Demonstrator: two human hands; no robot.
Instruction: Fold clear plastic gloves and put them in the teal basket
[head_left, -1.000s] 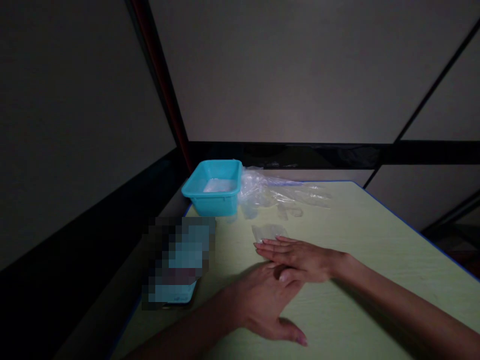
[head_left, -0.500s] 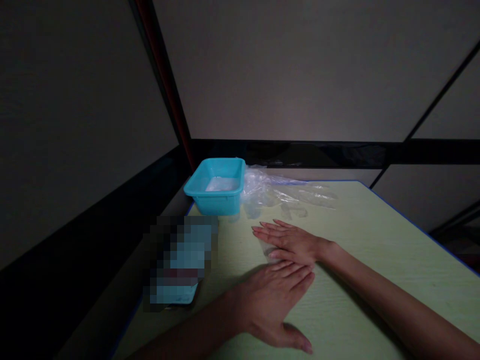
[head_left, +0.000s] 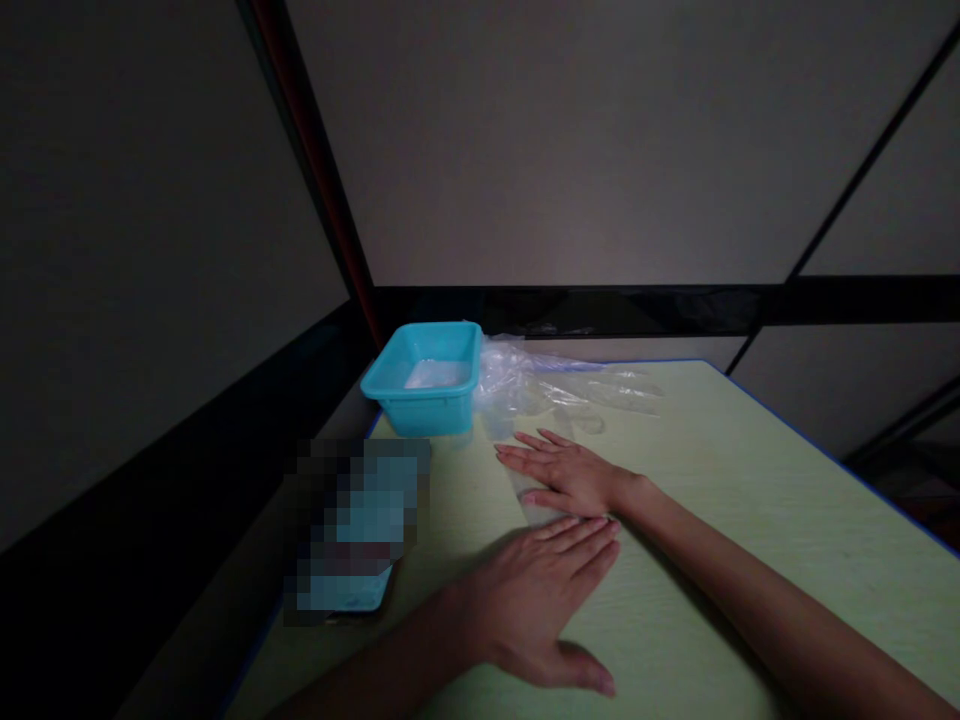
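Spreads the right hand [head_left: 574, 475] palm-down over a small, thin, see-through plastic piece [head_left: 528, 483] lying flat on the pale yellow-green, blue-edged tabletop [head_left: 765, 480], with part of the film showing between index finger and thumb. Lays the left hand [head_left: 536, 610] palm-down too, nearer the body, fingertips just beside the heel of the right; cannot tell whether touching the film. Clamps nothing in either grip: fingers straight, unclosed. Shows, to the left, a flat, teal-faced rectangular object [head_left: 364, 598], largely pixelated. Has, farther back, a turquoise plastic tub [head_left: 431, 412] with something whitish [head_left: 436, 374] inside and, just right of that, crumpled clear plastic [head_left: 504, 375] trailing rightward. Ends at grey wall panels [head_left: 562, 150].
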